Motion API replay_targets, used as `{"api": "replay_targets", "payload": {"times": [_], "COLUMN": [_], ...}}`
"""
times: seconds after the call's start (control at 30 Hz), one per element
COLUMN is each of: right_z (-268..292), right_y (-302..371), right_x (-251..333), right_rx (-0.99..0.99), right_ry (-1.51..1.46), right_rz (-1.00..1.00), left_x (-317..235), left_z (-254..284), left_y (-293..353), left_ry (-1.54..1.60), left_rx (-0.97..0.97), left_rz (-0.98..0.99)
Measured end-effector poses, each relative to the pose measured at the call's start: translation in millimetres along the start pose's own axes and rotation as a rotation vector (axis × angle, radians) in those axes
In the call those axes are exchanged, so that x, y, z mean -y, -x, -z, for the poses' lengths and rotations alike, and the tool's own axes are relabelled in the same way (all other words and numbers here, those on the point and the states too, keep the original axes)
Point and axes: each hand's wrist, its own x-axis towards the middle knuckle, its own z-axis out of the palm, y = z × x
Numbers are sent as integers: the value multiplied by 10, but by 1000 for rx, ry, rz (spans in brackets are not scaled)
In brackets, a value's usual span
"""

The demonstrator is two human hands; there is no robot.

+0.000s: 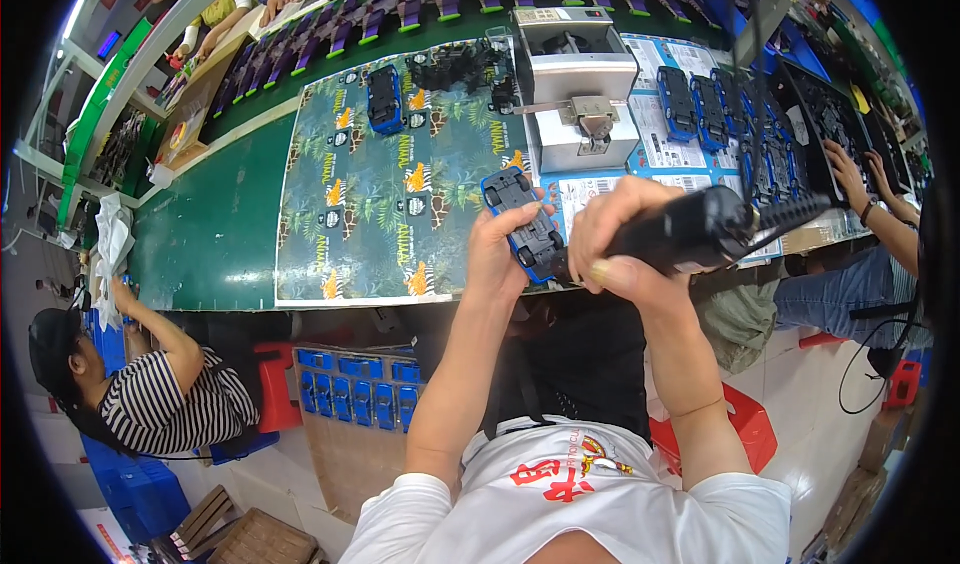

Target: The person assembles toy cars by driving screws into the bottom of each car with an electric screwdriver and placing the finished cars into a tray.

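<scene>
My left hand (494, 256) is closed around a blue toy car (515, 196), its black underside turned up and its length tilted across the bench edge. In my right hand (622, 232) is a black electric screwdriver (690, 230), with a coiled cord leading off to the right. The tool's tip is hidden behind my right fingers, close to the car's near end; whether it touches the car I cannot tell. Beyond my hands, a second blue toy car (384, 100) lies underside up on the patterned sheet (375, 204).
A white and metal screw feeder (585, 144) stands past my hands, beside a pile of black parts (455, 69). Several blue cars (708, 112) lie at right, near a co-worker's hands (850, 174). Purple-and-green pieces (410, 12) line the far belt. Another person (180, 394) sits left, near a carton of blue cars (360, 399).
</scene>
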Motion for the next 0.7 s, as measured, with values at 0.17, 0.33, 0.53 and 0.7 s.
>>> {"api": "replay_targets", "payload": {"times": [0.17,0.33,0.53,0.7], "right_z": [65,551,957,1057], "right_y": [83,170,363,352], "right_x": [202,-21,-89,-36], "right_rx": [-68,-324,-437,-394], "right_ry": [-111,407,282,222], "right_rz": [90,92,87,81], "left_x": [-174,-646,-1329,-2407], "left_z": [-50,-5,538,1213], "left_y": [5,-108,-124,361], "left_ry": [26,-1548,-2370,-2720], "left_rx": [107,224,553,67], "left_rz": [4,-975,-796,-835]}}
